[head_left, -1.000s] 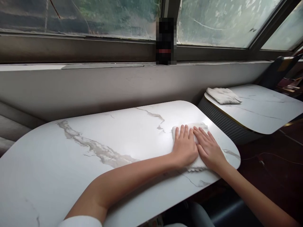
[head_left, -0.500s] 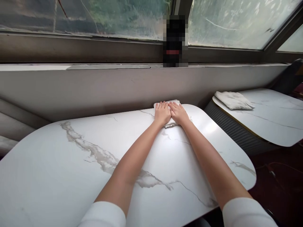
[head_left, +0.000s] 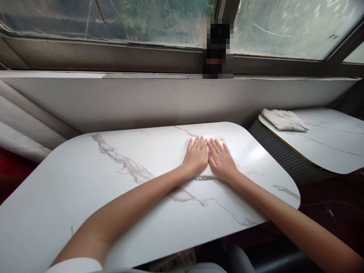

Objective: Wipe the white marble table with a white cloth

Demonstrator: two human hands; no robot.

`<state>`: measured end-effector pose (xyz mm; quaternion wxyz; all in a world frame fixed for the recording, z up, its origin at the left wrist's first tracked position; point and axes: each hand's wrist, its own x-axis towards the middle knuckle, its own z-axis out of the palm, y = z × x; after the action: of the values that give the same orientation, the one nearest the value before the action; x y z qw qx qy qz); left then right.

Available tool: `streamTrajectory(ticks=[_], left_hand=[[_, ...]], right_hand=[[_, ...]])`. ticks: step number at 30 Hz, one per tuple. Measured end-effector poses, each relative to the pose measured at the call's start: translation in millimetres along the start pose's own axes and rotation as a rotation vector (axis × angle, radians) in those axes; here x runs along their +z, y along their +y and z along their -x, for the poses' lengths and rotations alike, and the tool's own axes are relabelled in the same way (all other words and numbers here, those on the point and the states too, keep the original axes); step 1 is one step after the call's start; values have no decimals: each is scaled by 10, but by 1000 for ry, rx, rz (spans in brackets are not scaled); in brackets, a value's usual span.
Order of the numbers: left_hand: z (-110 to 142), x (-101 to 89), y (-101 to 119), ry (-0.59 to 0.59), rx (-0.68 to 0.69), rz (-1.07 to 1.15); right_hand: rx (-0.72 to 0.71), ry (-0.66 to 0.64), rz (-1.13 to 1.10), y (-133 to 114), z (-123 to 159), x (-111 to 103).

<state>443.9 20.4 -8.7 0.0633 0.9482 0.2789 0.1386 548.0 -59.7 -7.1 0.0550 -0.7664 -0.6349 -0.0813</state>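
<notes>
A white cloth (head_left: 209,176) lies flat on the white marble-patterned table (head_left: 136,227), right of the middle. My left hand (head_left: 196,156) presses down on its left part with fingers stretched out. Beside it, my right hand (head_left: 222,158) rests flat on the cloth's right part, fingers also extended. The two thumbs nearly meet. Both palms cover much of the cloth; its far edge and front edge show around them.
A second folded white cloth (head_left: 284,120) sits on another marble-patterned table (head_left: 338,142) at the right. Behind runs a low wall (head_left: 136,100) below the windows. A pixelated dark object (head_left: 217,49) stands on the sill. A padded seat (head_left: 25,129) is at left.
Both hands, with the cloth under them, moved from the table's right part to its far edge, then back toward me. The view has shifted slightly.
</notes>
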Motion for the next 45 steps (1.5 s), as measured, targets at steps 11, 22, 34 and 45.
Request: streamTrajectory(ticks=[11,22,34,45], left_hand=[[1367,-424,182,-120,137,154],[320,-290,-747,-8,-159,76],[-444,-202,-1472,57,-245,-7],[241,-311,-1107,33,-186,-11]], right_hand=[[-302,54,-20,-593,1029,-371],[-239,-19,-143,-717,-490,13],[-194,52,-112,-714,-1581,289],[-163,42,-354,-889,-853,164]])
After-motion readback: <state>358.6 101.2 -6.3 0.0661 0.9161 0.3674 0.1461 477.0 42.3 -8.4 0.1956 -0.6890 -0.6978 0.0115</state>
